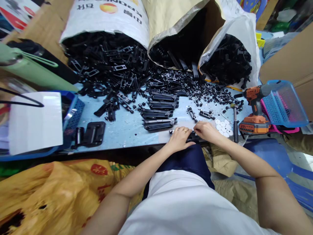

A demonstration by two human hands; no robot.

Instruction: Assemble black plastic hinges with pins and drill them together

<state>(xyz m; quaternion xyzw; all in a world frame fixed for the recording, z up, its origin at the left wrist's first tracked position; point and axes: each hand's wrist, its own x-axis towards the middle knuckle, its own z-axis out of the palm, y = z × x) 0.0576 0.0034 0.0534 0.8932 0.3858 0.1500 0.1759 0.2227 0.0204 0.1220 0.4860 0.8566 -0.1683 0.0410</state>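
Note:
At the table's front edge, my left hand point(180, 139) is closed over a black plastic part point(191, 136), which it partly hides. A ring shows on one of its fingers. My right hand point(205, 131) pinches at the right end of the same part; whatever is between its fingertips is too small to make out. Just beyond the hands lie two slotted black pieces, one point(192, 114) tilted and another point(206, 114) farther right. Left of them, long black plastic pieces point(158, 124) are laid in a stack of rows. White round discs point(223, 127) lie right of my right hand.
An orange cordless drill point(255, 107) stands at the right, beside a hammer point(235, 125) and a blue basket point(285, 104). Sacks point(107, 19) of black parts spill loose pieces and screws point(200, 93) across the back. A black stand-like piece point(94, 133) lies left.

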